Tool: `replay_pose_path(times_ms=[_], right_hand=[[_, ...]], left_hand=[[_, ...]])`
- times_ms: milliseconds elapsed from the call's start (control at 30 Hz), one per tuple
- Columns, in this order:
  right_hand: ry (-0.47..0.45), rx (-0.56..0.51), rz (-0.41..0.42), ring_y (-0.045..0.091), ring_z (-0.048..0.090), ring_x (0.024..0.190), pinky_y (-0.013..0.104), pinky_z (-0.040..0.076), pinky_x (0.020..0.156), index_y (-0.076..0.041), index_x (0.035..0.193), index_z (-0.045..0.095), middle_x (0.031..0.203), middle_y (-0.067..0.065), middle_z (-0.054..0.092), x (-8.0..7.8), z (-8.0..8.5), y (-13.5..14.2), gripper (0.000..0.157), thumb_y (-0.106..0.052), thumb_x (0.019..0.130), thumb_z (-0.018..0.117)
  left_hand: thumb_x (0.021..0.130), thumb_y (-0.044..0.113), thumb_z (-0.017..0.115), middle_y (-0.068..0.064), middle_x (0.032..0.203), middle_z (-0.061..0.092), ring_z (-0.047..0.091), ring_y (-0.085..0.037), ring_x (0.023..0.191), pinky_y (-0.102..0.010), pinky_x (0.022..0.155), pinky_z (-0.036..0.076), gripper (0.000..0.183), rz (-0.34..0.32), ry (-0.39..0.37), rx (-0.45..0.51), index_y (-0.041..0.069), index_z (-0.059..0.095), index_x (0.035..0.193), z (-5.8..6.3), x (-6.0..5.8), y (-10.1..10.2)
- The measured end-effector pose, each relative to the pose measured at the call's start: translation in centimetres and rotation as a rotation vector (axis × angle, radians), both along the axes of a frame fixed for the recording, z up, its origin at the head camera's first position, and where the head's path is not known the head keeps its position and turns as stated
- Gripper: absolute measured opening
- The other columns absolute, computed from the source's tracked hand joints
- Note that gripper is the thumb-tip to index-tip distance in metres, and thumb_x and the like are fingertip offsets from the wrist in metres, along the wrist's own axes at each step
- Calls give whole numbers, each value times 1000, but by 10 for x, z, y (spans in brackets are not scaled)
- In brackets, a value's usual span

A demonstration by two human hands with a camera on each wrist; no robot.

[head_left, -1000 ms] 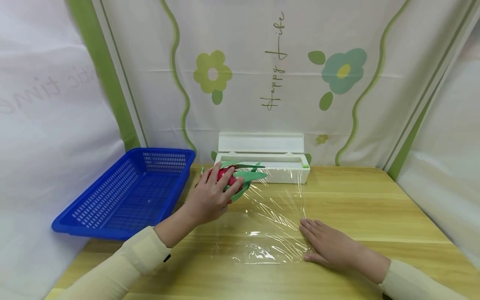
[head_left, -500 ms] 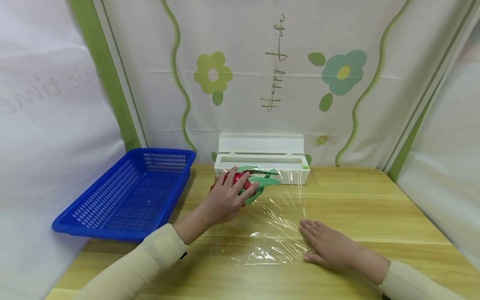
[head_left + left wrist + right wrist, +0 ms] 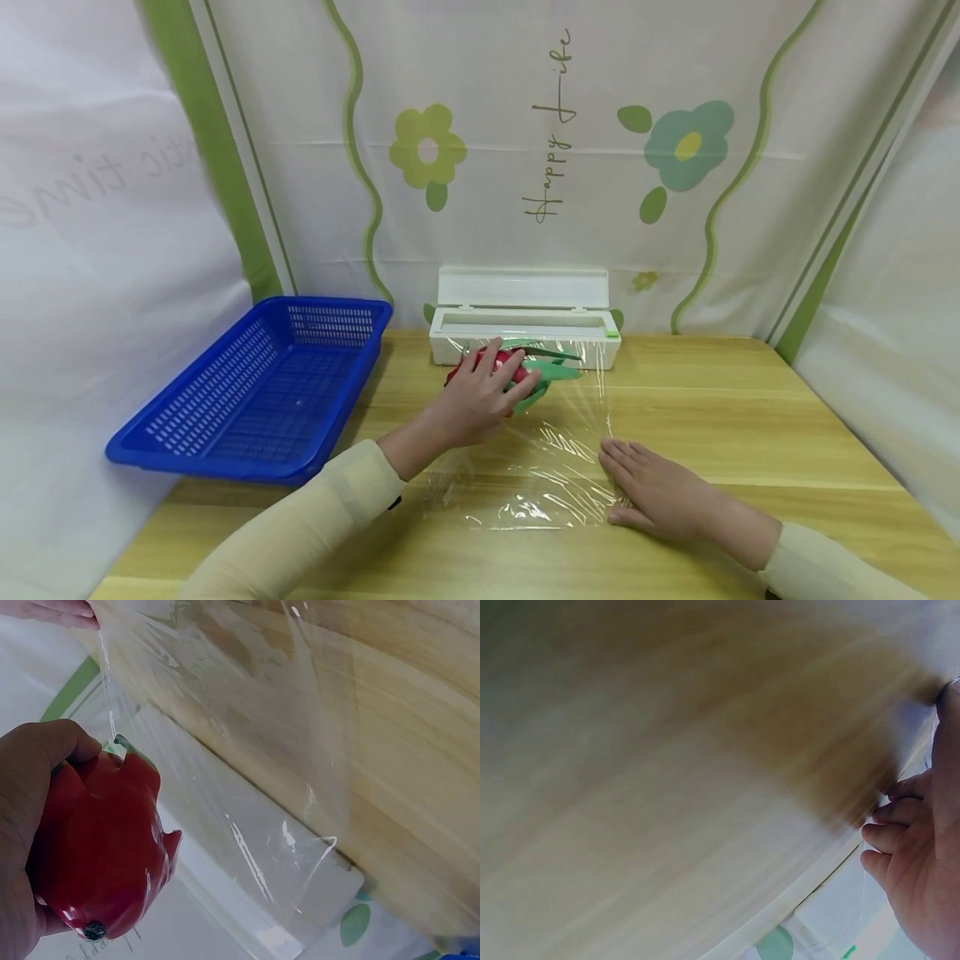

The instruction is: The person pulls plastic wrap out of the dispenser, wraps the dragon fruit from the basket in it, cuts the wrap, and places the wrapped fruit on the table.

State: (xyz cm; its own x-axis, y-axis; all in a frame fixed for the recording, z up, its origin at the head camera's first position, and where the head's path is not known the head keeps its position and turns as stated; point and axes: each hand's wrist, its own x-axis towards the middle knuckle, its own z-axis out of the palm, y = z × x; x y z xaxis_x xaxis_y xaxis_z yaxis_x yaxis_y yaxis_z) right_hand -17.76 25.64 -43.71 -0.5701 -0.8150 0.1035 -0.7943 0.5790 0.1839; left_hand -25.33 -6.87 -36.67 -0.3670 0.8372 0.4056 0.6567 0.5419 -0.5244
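Observation:
My left hand (image 3: 480,400) grips a red dragon fruit (image 3: 105,840) with long green leaf tips (image 3: 551,369), held over a sheet of clear plastic wrap (image 3: 525,500). In the left wrist view my thumb lies along the fruit's side, and its dark end spot faces the camera. The wrap runs from the white wrap dispenser (image 3: 525,352) at the back toward me across the table. My right hand (image 3: 660,492) lies with straight fingers on the right edge of the wrap, pressing it to the wood. The right wrist view shows its fingertips (image 3: 877,859) at the table surface.
A blue perforated basket (image 3: 300,400) stands at the left of the wooden table (image 3: 735,417). The dispenser's white lid (image 3: 522,288) is raised against the printed curtain (image 3: 487,233) behind. Curtains also close off both sides.
My left hand has carried the dragon fruit to the right and slightly toward me, farther over the wrap. My right hand has stayed in place on the wrap's edge.

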Motion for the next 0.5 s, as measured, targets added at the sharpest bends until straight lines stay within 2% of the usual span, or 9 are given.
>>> replay_pose_path(times_ms=[200, 500], right_hand=[[3, -1, 1, 40, 43, 130, 52, 37, 103, 11, 137, 46, 142, 28, 43, 0, 0, 1, 75, -54, 99, 42], [2, -4, -2, 39, 42, 131, 52, 37, 104, 11, 137, 46, 142, 27, 43, 0, 0, 0, 74, -53, 99, 42]], left_hand=[[79, 43, 73, -18, 142, 45, 41, -49, 125, -58, 94, 44, 75, 2, -50, -17, 21, 41, 144, -3, -4, 8], [79, 48, 74, -17, 143, 44, 41, -49, 126, -57, 93, 45, 79, 11, -55, -58, 23, 40, 145, -14, -11, 18]])
